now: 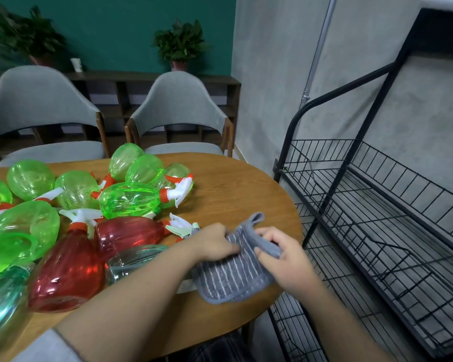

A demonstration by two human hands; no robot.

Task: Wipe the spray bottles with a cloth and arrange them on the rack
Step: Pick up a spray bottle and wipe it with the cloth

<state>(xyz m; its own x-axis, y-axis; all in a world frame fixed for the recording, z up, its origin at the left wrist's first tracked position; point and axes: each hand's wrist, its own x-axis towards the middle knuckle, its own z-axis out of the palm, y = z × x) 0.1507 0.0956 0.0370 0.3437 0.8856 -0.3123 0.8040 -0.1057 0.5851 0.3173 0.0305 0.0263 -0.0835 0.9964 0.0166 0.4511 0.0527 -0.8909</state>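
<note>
Head view: black wire rack (377, 205) right, shelves bare; spray bottles (89, 218) heaped left on table (246, 184). Left hand (215, 242) and right hand (285, 259) both pinch grey striped cloth (230, 273), near edge. Risk: reaching in could roll round bottles off the table.

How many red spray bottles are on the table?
2. One red bottle lies near the table's front edge beside the left forearm; the other red bottle lies just behind it, below the green ones. More could be hidden.
</note>
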